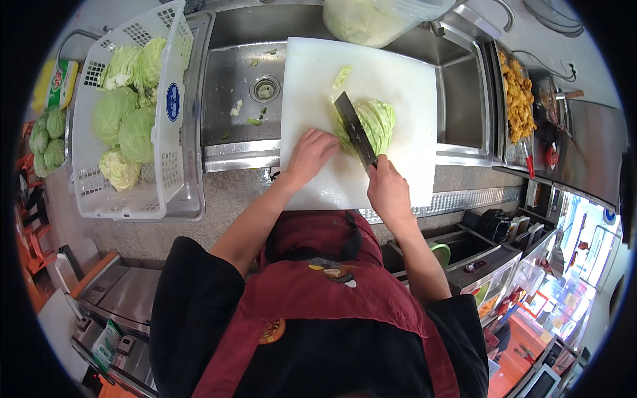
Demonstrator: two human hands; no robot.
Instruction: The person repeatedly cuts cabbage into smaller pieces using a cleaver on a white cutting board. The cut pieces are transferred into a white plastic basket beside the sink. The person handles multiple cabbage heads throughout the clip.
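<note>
A cut piece of green cabbage (380, 122) lies on a white cutting board (313, 74) laid across the sink. My right hand (390, 186) grips the handle of a broad dark-bladed kitchen knife (354, 119), whose blade slants across the left part of the cabbage. At the cabbage's lower left edge is my left hand (313, 154), its fingers bent and close together. The fingertips meet the cabbage edge beside the blade; the thumb is hidden. One loose cabbage strip (342, 77) rests farther up the board.
A white plastic basket (171, 144) of cabbages stands at left. Scraps lie around the drain (265, 88) in the steel sink (224, 74). A translucent tub (368, 25) with pale contents sits beyond the board. Fried food (517, 94) fills a tray at right, near red-handled tongs (529, 164).
</note>
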